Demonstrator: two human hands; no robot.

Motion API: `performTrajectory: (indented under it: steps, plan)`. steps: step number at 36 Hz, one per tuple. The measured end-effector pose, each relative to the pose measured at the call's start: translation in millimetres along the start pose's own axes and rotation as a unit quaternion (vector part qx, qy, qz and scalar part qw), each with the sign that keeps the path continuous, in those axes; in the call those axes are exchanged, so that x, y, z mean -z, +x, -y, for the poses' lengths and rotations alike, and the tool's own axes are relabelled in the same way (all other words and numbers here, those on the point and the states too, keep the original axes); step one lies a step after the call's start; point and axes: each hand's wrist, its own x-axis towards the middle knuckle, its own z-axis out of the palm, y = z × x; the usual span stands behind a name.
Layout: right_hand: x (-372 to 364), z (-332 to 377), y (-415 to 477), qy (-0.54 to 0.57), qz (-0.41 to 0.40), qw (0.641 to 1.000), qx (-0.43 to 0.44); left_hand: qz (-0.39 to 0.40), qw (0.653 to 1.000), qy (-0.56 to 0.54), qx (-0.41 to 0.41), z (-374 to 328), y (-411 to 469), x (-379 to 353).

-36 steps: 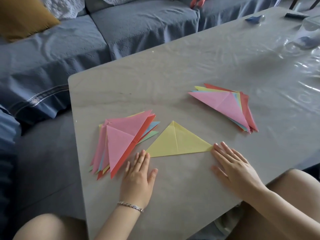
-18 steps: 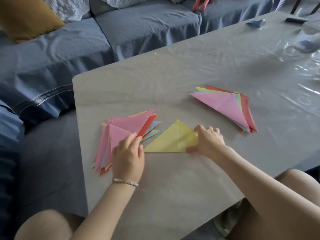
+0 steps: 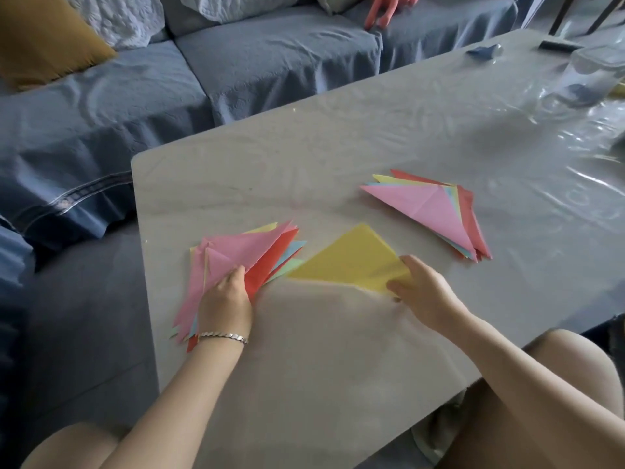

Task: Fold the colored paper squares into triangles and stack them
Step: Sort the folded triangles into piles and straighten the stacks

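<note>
Yellow triangle (image 3: 351,262) is on the table (image 3: 338,360) btw the two piles, its left tip just beside the left pile (image 3: 243,248). R hand (image 3: 422,292) pinches its right corner. The pic is blurry there, so can't tell if the paper lies flat or is a bit up. L hand (image 3: 226,299) sits on the left pile w/ fingers curled, gripping the pink top sheets. Right pile (image 3: 436,211) sits apart, farther back. Paper like this is prob v. light & thin, bends easy, and may slide on the shiny table cover. Best to hold it by a corner or along the folded edge w/ a soft pinch. Don't squeeze the middle or it'll crumple. A bump could mess up the piles, so set it down slow & flat.
</note>
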Motion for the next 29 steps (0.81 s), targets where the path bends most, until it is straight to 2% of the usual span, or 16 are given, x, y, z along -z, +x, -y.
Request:
performTrajectory:
  steps: [4,8,10,13,17,24,29]
  plan:
    - [16,-7,17,0.133,-0.094,0.986,0.029,-0.076,0.991,-0.001,-0.106,-2,-1,-5]
    - [44,-4,47,0.064,-0.198,0.977,0.045,-0.087,0.982,-0.010,-0.169,-22,-11,-9]
    - [58,-5,59,0.022,-0.223,0.975,-0.008,-0.078,0.976,-0.012,-0.204,-32,-16,-10]
    - [71,-9,72,-0.069,-0.199,0.971,-0.112,-0.067,0.971,-0.010,-0.228,-42,-17,-11]
    - [74,-18,86,-0.238,-0.176,0.932,-0.208,-0.056,0.970,-0.009,-0.236,-49,-15,-12]
    - [84,-5,103,-0.211,-0.099,0.933,-0.275,-0.059,0.968,-0.003,-0.244,-56,-13,-10]
    - [77,-7,114,-0.246,-0.094,0.943,-0.201,-0.075,0.966,-0.003,-0.249,-58,-15,-7]
